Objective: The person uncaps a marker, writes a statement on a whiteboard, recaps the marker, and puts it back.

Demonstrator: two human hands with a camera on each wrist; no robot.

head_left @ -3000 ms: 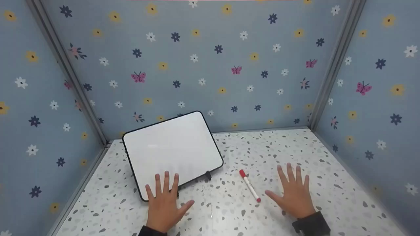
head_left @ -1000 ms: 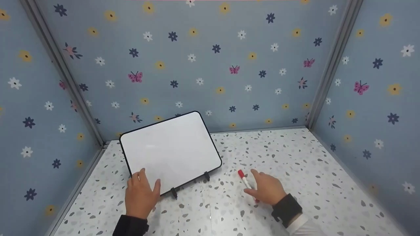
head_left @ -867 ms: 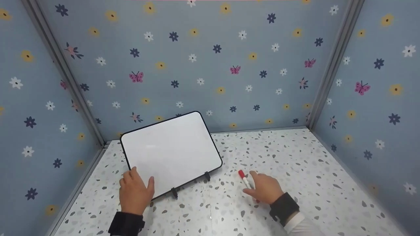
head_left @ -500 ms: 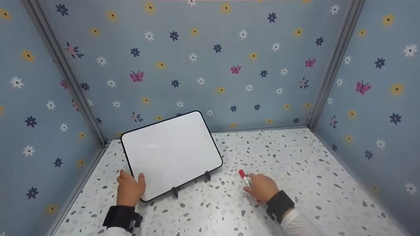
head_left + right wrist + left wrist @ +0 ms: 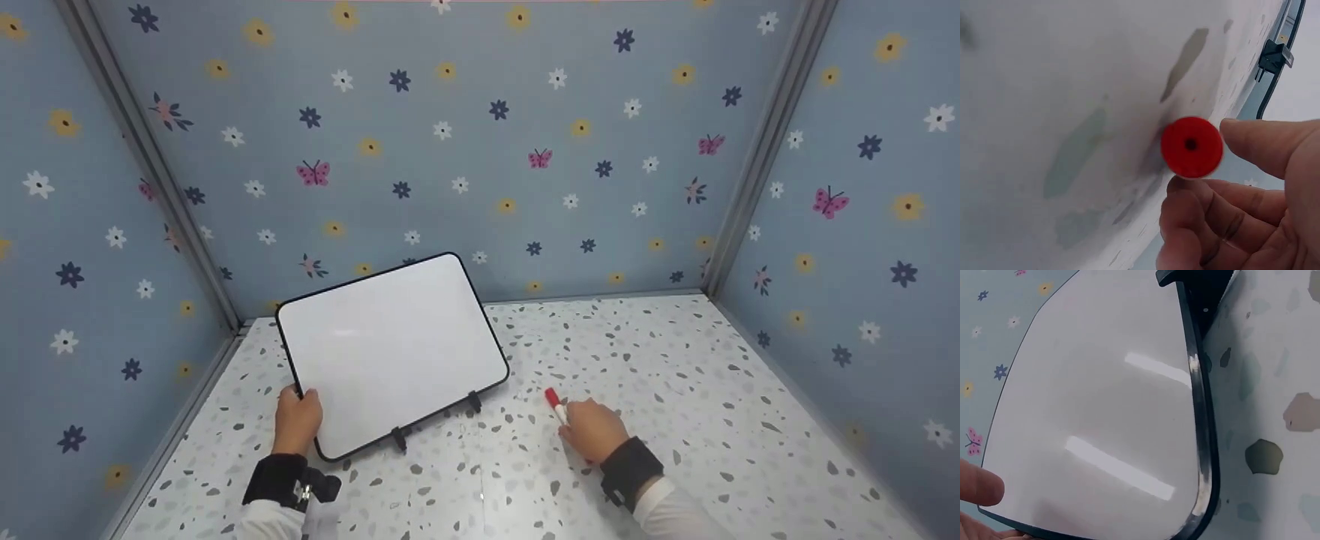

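Observation:
My left hand (image 5: 297, 421) grips the left edge of a white dry-erase board (image 5: 390, 352) with a thin black frame. In the left wrist view the thumb (image 5: 981, 485) lies on the board's face, and other fingers pass behind the edge. My right hand (image 5: 595, 431) holds a white marker with a red cap (image 5: 553, 397), its capped end pointing away. From the right wrist, the marker's round red end (image 5: 1192, 147) sits between the thumb and curled fingers, close to the tabletop. Most of the marker's barrel is hidden by the hand.
Two black clip-like feet (image 5: 400, 439) stick out from the board's near edge. Beneath lies a white speckled tabletop (image 5: 637, 352). Blue flowered walls (image 5: 495, 150) stand at the back and both sides, with grey metal posts (image 5: 765, 150) in the corners.
My left hand has moved from over the board's lower front to its left edge and taken hold there. My right hand has come to the marker and closed round it. The board stays put.

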